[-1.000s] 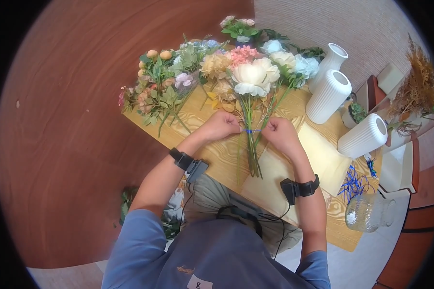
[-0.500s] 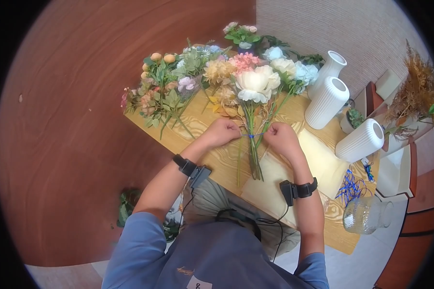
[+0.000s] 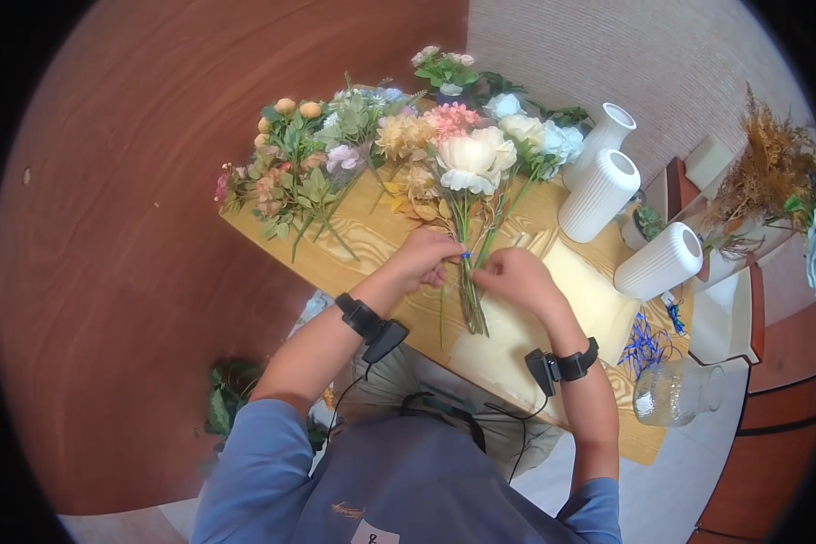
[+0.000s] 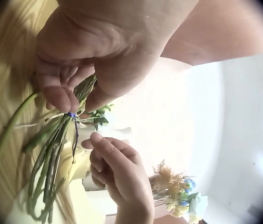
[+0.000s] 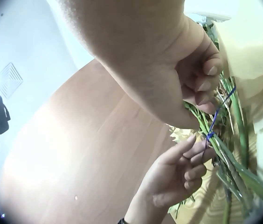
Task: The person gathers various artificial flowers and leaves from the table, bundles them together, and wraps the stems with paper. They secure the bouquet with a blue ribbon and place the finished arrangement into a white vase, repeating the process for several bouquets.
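A bunch of flower stems [image 3: 470, 304], topped by a large cream flower [image 3: 477, 161], is bound by a blue ribbon [image 4: 72, 115] knotted round it. My left hand [image 3: 424, 257] pinches the stems right at the knot, thumb on one side and fingers on the other. One ribbon tail runs loose from the knot in the left wrist view. My right hand [image 3: 519, 277] is close beside the stems, its fingers loosely bent; in the left wrist view its fingertips [image 4: 95, 138] are near this tail, with a gap between them.
Loose artificial flowers [image 3: 313, 186] lie along the table's far left. White ribbed vases [image 3: 598, 195] stand at the right, near pale wrapping paper [image 3: 589, 290]. Tangled blue ribbon [image 3: 648, 343] and a clear glass vase [image 3: 671, 393] lie near the right edge.
Both hands were drawing the ribbon ends apart sideways. The left hand has come in to the knot; the right has moved in toward the stems, and a ribbon tail is now loose.
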Demonstrator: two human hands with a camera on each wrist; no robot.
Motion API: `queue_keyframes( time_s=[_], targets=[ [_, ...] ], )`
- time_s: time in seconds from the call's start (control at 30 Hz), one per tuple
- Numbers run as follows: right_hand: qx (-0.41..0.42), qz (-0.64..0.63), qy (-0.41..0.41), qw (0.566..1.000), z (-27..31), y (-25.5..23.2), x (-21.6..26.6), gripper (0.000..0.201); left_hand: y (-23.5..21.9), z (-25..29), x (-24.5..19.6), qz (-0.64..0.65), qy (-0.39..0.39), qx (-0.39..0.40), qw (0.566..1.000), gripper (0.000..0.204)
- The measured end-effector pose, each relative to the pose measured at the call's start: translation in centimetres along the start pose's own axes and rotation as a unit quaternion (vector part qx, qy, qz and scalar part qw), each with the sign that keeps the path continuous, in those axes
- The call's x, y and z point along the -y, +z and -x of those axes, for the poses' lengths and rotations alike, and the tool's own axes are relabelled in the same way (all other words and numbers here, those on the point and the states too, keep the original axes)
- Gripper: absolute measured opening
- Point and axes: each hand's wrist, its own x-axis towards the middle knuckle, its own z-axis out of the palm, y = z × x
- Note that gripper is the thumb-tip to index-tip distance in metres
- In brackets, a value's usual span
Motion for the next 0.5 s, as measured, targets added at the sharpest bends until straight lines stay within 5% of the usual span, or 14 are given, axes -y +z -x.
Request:
queue_keyframes(
  time_s=[0.1, 0.5],
  targets=[
    [0.065, 0.082, -0.015, 0.994, 0.0, 1.4, 0.2, 0.041, 0.0, -0.9, 0.6, 0.068, -0.029, 0.030, 0.997, 0.010],
    [0.001, 0.003, -0.050, 0.999, 1.6, 0.8, 2.1, 0.039, 1.2, 1.3, -0.5, 0.124, 0.069, 0.051, 0.989, 0.008]
  ],
)
